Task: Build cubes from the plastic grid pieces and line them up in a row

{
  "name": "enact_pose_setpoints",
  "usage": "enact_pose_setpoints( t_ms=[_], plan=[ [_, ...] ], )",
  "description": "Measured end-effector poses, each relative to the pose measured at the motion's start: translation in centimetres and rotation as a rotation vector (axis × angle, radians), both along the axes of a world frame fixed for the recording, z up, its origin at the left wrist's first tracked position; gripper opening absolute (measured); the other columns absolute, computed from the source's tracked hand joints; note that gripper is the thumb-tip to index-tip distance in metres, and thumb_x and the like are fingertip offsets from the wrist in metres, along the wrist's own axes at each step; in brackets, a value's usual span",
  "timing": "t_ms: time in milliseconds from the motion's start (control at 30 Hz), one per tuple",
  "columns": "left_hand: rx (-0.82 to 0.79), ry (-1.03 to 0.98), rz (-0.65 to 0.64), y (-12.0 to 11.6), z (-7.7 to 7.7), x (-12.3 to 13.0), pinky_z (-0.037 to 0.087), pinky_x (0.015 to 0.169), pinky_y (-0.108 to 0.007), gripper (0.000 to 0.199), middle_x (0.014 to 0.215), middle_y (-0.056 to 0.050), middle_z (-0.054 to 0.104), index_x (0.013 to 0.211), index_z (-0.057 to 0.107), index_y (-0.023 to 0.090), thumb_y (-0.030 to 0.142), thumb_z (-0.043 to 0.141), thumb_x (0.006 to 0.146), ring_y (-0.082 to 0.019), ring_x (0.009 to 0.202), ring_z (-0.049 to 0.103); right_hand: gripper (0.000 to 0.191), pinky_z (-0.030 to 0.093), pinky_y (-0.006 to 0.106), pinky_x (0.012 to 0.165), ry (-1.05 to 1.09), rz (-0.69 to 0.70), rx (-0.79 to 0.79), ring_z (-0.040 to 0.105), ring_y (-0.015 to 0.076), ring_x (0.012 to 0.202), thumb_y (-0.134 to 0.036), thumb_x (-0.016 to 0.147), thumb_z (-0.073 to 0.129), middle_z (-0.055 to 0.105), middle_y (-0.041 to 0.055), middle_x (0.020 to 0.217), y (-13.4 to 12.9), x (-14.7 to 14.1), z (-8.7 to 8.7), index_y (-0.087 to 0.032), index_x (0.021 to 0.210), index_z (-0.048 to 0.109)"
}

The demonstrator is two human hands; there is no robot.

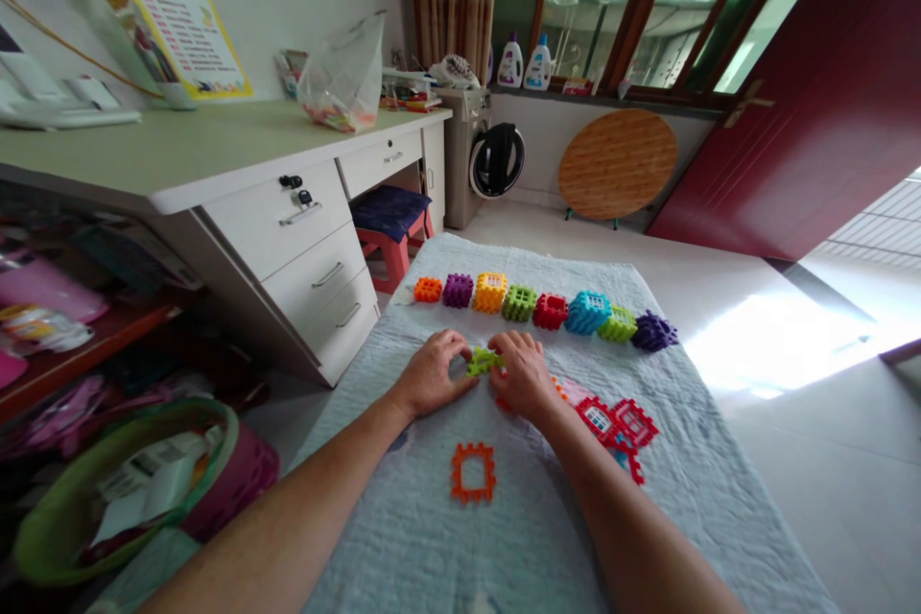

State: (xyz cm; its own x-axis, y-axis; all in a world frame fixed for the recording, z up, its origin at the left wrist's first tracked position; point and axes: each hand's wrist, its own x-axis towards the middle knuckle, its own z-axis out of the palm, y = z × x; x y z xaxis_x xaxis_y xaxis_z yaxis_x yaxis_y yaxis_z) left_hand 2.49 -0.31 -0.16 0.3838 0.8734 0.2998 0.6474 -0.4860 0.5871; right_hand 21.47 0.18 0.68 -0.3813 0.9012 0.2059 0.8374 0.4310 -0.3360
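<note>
Room: a tiled floor, a red door at upper right. Work surface: a cloth-covered table (532, 537) filling the lower centre. A row of toothed plastic cubes (519, 304) crosses mid-frame.

The green piece (481, 362) sits at centre, just below the row. The left hand (433, 374) holds its left end, thumb and fingers narrowly curved; the right hand (524, 372) holds its right end. Advisable: keep the grip light, line up teeth with gaps before pressing, and press evenly so that no edge bends.

The orange frame (473, 497) lies flat at lower centre, apart from both hands. Obscured: the right fingertips' hold and the green piece's right end. The red pieces (625, 422) overlap, partly behind the right forearm; their count cannot be established.
</note>
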Motion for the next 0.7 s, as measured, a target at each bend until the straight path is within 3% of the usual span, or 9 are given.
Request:
enact_pose_setpoints(
  t_ms=[367, 567, 700],
  plan=[
    [0.0, 0.088, 0.034, -0.24, 0.58, 0.51, 0.046, 0.08, -0.032, 0.015, 0.087, -0.004, 0.059, 0.079, 0.063, 0.02, 0.035, 0.062, 0.08, -0.021, 0.087, 0.055, 0.022, 0.03, 0.031, 0.078, -0.015, 0.015, -0.067, 0.049, 0.0216, 0.092, -0.017, 0.077, 0.054, 0.064, 0.0048, 0.097, 0.27, 0.3, -0.02, -0.021, 0.099, 0.058],
    [0.005, 0.086, 0.003, -0.16, 0.73, 0.36, 0.045, 0.08, -0.031, 0.016, 0.086, -0.004, 0.061, 0.08, 0.065, 0.02, 0.035, 0.059, 0.083, -0.02, 0.086, 0.056, 0.05, 0.031, 0.032, 0.081, -0.08, 0.065, -0.094, 0.048, 0.0232, 0.097, -0.02, 0.077, 0.058, 0.06, 0.0062, 0.107, 0.02, 0.37, 0.42, -0.027, 0.127, 0.052],
    [0.014, 0.078, -0.008, 0.06, 0.54, 0.11, 0.045, 0.081, -0.032, 0.011, 0.088, -0.004, 0.061, 0.083, 0.066, 0.021, 0.03, 0.059, 0.083, -0.02, 0.087, 0.056, 0.043, 0.031, 0.032, 0.079, -0.116, 0.074, -0.105, 0.049, 0.0227, 0.094, -0.021, 0.08, 0.056, 0.059, 0.0058, 0.101, -0.05, 0.18, 0.55, -0.032, 0.122, 0.057]
  ],
)
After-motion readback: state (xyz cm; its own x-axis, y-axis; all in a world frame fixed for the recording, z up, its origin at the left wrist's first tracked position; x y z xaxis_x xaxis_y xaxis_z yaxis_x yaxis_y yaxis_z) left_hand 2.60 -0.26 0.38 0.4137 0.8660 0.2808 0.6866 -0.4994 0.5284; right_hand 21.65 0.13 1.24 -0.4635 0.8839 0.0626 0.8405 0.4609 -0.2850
